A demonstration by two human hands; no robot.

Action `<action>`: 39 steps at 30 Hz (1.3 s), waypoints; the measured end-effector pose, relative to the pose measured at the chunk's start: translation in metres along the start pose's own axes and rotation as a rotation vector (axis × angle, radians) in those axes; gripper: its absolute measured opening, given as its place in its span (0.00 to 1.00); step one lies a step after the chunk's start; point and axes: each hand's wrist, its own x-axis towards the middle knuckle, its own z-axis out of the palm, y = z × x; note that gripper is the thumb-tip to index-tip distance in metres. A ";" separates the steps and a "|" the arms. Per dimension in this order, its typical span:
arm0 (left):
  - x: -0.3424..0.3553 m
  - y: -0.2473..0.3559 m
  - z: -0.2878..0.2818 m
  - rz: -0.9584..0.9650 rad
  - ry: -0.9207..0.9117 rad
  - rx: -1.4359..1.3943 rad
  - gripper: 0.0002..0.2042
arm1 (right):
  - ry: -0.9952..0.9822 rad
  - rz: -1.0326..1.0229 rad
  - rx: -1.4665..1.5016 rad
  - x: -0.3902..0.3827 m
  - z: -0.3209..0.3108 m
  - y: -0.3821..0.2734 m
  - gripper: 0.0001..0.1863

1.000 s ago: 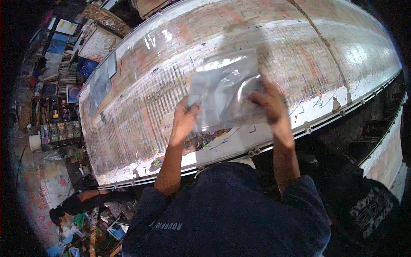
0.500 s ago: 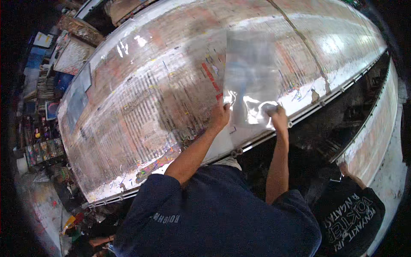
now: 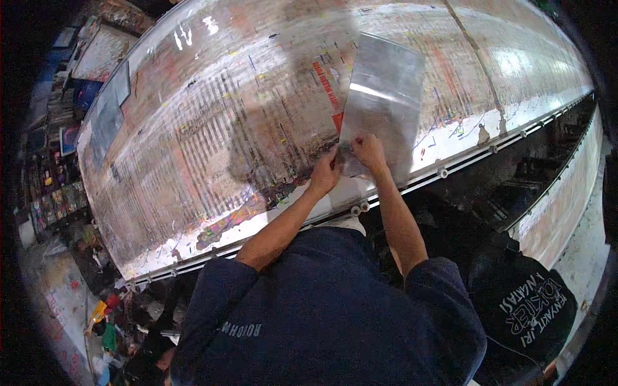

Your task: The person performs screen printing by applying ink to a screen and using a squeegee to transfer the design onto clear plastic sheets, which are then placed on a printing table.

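Observation:
A clear plastic sheet (image 3: 386, 90) lies slanted on a long stained table (image 3: 193, 148), its surface catching a bright streak of light. At the sheet's lower left edge, my left hand (image 3: 326, 170) has its fingers closed in a pinch on the plastic. Close beside it, my right hand (image 3: 371, 154) is over the sheet's near part, fingers bent and pressed together. What those right fingertips grip, if anything, is too small to make out. Red lettering (image 3: 327, 90) runs along the tabletop left of the sheet.
A metal rail with round knobs (image 3: 443, 173) borders the table's near edge. A grey flat sheet (image 3: 111, 119) lies at the table's left end. Beyond a dark gap at right stands another long table (image 3: 560, 206); a person in a black shirt (image 3: 528, 309) is near it.
My right hand has left the sheet's right corner and moved left beside my left hand. The sheet now lies tilted and flatter, with its glare shifted to a streak higher up.

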 end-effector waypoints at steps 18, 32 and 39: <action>-0.009 0.011 -0.008 -0.039 -0.170 0.203 0.41 | -0.190 0.268 -0.087 0.027 0.007 -0.015 0.30; -0.015 0.020 -0.011 0.019 -0.129 0.255 0.42 | -0.148 0.328 -0.085 0.039 0.015 -0.003 0.26; -0.010 0.017 -0.012 -0.020 -0.164 0.208 0.42 | 0.073 0.123 -0.076 0.043 0.056 0.031 0.13</action>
